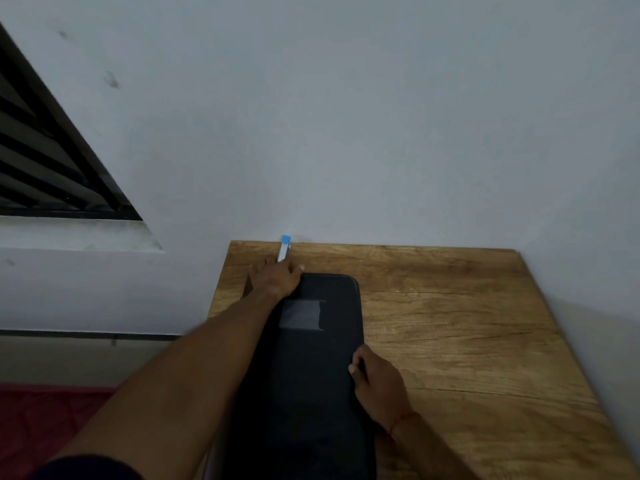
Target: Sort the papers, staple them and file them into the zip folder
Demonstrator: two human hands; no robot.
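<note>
The fingers [357, 356] of the right hand [379, 384] are curled over the right edge of a black fabric zip folder with rounded corners [322, 393]. The thumb lies on its top face, so this hand grips the folder about halfway along that edge. A thin red thread [401, 419] circles the right wrist.

The left hand [277, 277] is stretched out to the folder's far left corner, palm down, with its fingers [266, 264] lying fairly straight over the corner and the wood beside it. A small narrow white object with a blue tip [284, 249] sticks out from under the far side of this hand. Whether the fingers pinch it or only touch it cannot be told.

The folder lies closed on the left part of a brown wood-grain worktop [467, 323], its long side running from near to far. A grey rectangular patch [301, 315] sits on its far half. No papers show outside it.

The blue tip reaches the worktop's far edge, where a pale grey wall [346, 116] rises. On the far left, a window with dark horizontal bars [41, 161] is set in the wall above a pale ledge. At near left, below the left forearm, lies red fabric [45, 427], and a dark sleeve [86, 469] shows at the bottom edge.
</note>
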